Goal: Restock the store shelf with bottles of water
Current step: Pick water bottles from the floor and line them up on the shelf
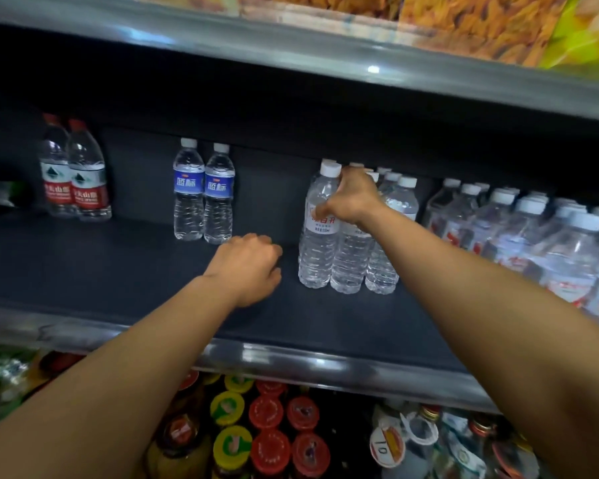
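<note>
A cluster of clear water bottles with white caps and white labels [320,236] stands in the middle of the dark shelf [118,271]. My right hand [351,200] reaches in from the right, its fingers wrapped round the upper part of a bottle in the cluster's second column. My left hand [248,267] hovers over the bare shelf just left of the cluster, fingers curled, holding nothing. Two blue-labelled bottles [203,191] stand further back to the left. Two red-labelled bottles [75,174] stand at the far left.
Rows of white-capped bottles with red-marked labels [533,236] fill the shelf's right side. A metal shelf edge [291,361] runs along the front. Below it are drinks with red and yellow lids [270,426]. Snack packs [481,25] sit on the shelf above.
</note>
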`<state>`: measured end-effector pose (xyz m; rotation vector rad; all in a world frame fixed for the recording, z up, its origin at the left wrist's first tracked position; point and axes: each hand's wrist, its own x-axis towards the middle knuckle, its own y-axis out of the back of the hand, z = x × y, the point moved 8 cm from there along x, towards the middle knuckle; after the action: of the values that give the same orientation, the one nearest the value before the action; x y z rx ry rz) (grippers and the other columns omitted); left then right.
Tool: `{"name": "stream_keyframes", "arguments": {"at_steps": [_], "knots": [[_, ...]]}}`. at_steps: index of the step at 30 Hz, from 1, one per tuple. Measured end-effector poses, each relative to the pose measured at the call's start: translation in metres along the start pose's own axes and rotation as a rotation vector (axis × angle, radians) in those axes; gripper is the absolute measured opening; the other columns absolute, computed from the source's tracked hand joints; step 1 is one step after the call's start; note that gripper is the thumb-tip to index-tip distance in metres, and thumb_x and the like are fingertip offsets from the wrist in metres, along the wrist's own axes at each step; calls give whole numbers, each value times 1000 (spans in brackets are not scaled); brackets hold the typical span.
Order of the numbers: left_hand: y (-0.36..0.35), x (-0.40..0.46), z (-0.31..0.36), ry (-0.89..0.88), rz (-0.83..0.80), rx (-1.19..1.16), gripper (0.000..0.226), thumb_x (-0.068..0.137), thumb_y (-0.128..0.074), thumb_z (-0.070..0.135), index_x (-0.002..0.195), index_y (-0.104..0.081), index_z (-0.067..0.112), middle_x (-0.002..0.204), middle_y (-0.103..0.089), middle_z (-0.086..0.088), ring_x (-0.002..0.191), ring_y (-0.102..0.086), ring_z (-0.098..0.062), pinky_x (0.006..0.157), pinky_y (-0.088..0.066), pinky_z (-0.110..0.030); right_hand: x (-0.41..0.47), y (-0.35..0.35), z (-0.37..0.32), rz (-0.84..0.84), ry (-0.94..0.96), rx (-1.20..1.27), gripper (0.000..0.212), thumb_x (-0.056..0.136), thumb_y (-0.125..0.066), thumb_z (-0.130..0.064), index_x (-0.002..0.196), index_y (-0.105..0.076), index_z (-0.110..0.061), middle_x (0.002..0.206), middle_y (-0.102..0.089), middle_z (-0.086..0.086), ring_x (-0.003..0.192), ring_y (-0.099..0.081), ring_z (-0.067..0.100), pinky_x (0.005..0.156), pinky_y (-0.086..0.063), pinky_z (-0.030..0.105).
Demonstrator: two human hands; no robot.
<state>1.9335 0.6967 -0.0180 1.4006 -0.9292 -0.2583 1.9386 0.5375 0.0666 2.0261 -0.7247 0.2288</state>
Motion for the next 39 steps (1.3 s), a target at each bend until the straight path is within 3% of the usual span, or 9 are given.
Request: {"name": "stream_keyframes", "arguments": {"at_steps": [3, 6, 9, 11, 18, 25, 31, 36, 39], "knots": [[-7, 5, -4, -2, -6, -13, 37, 95, -44, 34, 126, -56, 16, 122, -56, -4, 117, -50, -25, 91, -42, -35, 5, -4, 4, -14, -38, -70, 43, 61, -88, -19, 97, -66, -7, 96, -68, 6, 89, -65, 21, 69, -50, 27], [-11, 8, -5, -7, -11, -26, 37, 96, -44, 33, 126, -55, 15, 123, -55, -4, 118, -49, -26, 92, -41, -35, 7, 0, 3, -18, -60, -95, 51, 64, -88, -18, 104, -62, -3, 105, -65, 9, 99, -63, 26, 72, -49, 29], [-11, 11, -2, -17, -1, -30, 37, 96, -44, 33, 126, -55, 16, 122, -56, -4, 117, -50, -24, 92, -41, -34, 12, 0, 1, -23, -69, -142, 95, 64, -88, -17, 140, -33, -8, 129, -53, 11, 120, -53, 31, 89, -49, 34], [-12, 11, 1, -21, -1, -28, 37, 96, -43, 34, 127, -55, 17, 123, -55, -3, 117, -49, -23, 91, -40, -33, 13, 0, -4, -40, -43, -149, 109, 64, -87, -13, 148, -18, -18, 135, -50, 11, 123, -51, 32, 95, -49, 38], [-9, 15, 3, -39, 10, -30, 37, 96, -43, 34, 127, -54, 16, 123, -55, -3, 118, -49, -23, 92, -41, -35, 28, 2, -20, -102, 14, -321, 77, 70, -84, -28, 135, -45, -12, 136, -50, 11, 120, -54, 30, 82, -44, 29], [-12, 20, -1, -39, 18, -43, 37, 96, -42, 35, 127, -54, 17, 124, -55, -2, 119, -49, -23, 93, -41, -34, 48, 7, -17, -49, 42, -360, 58, 77, -80, -31, 122, -55, -5, 132, -53, 14, 118, -55, 29, 79, -39, 25], [-19, 24, 0, -56, 20, -39, 37, 96, -43, 34, 127, -54, 17, 123, -55, -2, 118, -49, -22, 94, -40, -34, 59, 4, -11, -24, 61, -344, 54, 76, -80, -26, 120, -57, -5, 130, -53, 15, 116, -56, 30, 80, -42, 26], [-20, 25, 4, -67, 22, -46, 37, 96, -43, 34, 127, -54, 17, 124, -54, -2, 119, -48, -22, 93, -40, -34, 61, 6, -12, -49, 94, -376, 64, 75, -81, -33, 125, -53, -6, 135, -49, 14, 123, -49, 31, 89, -41, 30], [-19, 27, 7, -74, 26, -49, 37, 96, -43, 34, 127, -54, 17, 123, -55, -1, 118, -49, -22, 92, -41, -33, 58, 11, -15, -88, 124, -411, 66, 75, -81, -33, 127, -52, -4, 134, -52, 13, 121, -52, 30, 85, -41, 29]]}}
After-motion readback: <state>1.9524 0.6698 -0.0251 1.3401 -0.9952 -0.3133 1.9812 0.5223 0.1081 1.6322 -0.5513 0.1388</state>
